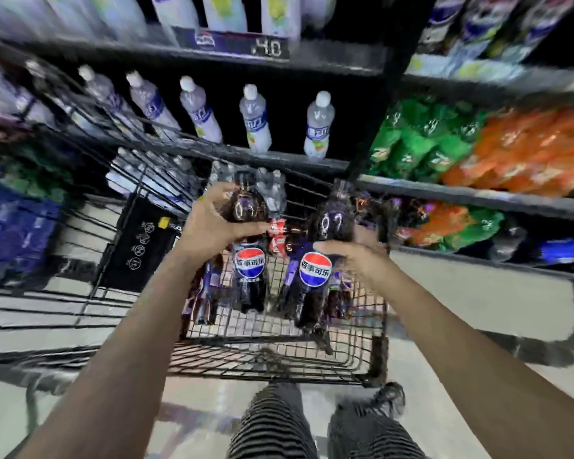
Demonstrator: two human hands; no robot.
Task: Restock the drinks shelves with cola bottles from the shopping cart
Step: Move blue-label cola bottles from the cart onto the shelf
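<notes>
My left hand (212, 223) grips a dark cola bottle (249, 270) around its upper body, held upright above the black wire shopping cart (279, 359). My right hand (352, 260) holds a second cola bottle (315, 273) the same way, just to the right. Both bottles carry a round red, white and blue label. More cola bottles (206, 293) stand inside the cart below, along with a red-labelled bottle (277, 236) between my hands. The picture is blurred by motion.
Dark shelving (279, 160) stands straight ahead with a row of clear white-capped bottles (256, 120). Green and orange packs (478, 147) fill the shelves at right. A blue crate (10, 233) sits at left. My striped trouser legs (272, 425) are below the cart.
</notes>
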